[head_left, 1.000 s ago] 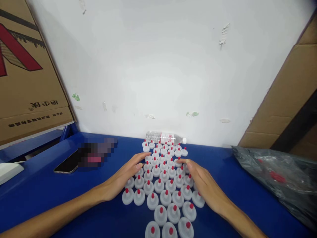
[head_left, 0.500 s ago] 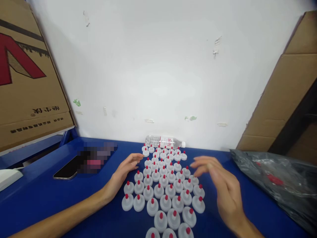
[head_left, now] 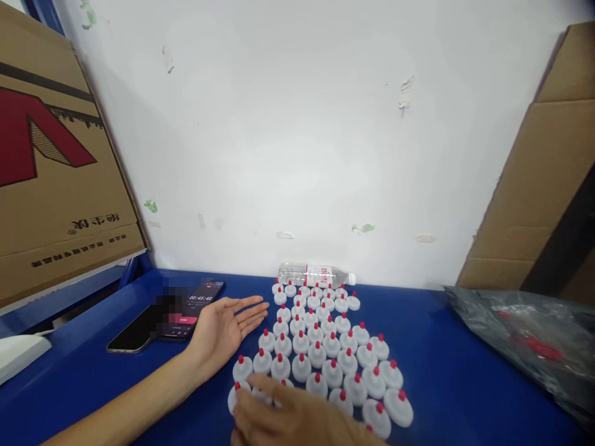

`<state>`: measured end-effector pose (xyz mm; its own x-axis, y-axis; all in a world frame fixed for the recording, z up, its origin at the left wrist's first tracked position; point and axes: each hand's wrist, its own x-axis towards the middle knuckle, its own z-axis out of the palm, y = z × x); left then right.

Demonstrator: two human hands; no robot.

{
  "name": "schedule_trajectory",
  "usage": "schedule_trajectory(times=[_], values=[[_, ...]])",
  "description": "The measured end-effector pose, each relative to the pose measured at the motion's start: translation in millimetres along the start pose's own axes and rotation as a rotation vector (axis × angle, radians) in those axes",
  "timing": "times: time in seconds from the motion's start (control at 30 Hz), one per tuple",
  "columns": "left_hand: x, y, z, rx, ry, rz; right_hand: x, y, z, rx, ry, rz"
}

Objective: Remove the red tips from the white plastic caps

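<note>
Several translucent white round caps with red tips (head_left: 316, 354) stand on the blue tabletop in a loose cluster. My left hand (head_left: 223, 328) lies palm up at the left side of the cluster, its fingers stretched out toward the caps and nothing in it. Across the near part of the cluster reaches my right hand (head_left: 288, 412), slightly blurred. Its fingers are bent and apart, close to a cap (head_left: 238, 396) at the near left. It covers some caps, and whether it touches any I cannot tell.
A clear plastic bottle (head_left: 316, 274) lies behind the caps against the white wall (head_left: 297, 155). Two phones (head_left: 132, 331) rest at the left, one showing a timer. A printed cardboard box (head_left: 69, 204) stands at left; a grey plastic bag (head_left: 515, 334) and cardboard (head_left: 534, 186) are at right.
My right hand has swung from the right side of the caps to their near left. My left hand has turned palm up. Caps at the near right have spread rightward.
</note>
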<state>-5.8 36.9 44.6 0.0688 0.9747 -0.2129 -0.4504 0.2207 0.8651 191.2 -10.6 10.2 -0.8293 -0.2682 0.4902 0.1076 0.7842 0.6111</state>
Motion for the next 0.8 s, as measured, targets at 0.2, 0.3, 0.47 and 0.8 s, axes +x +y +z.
schedule_trajectory(times=[0.2,0.3,0.47,0.8], values=[[2.0,-3.7,-2.5,0.003,-0.020,0.053,-24.4,29.0,-2.6,0.079,-0.098,0.111],[4.6,-8.3,-3.6,0.055,-0.034,0.127,-33.8,42.8,5.7,0.073,-0.093,0.094],[11.0,-15.4,-7.1,0.218,-0.042,0.279,-46.2,65.9,19.8,0.033,-0.080,0.098],[14.8,-15.3,-14.3,0.700,0.104,0.475,-48.0,68.9,15.8,-0.061,-0.033,0.091]])
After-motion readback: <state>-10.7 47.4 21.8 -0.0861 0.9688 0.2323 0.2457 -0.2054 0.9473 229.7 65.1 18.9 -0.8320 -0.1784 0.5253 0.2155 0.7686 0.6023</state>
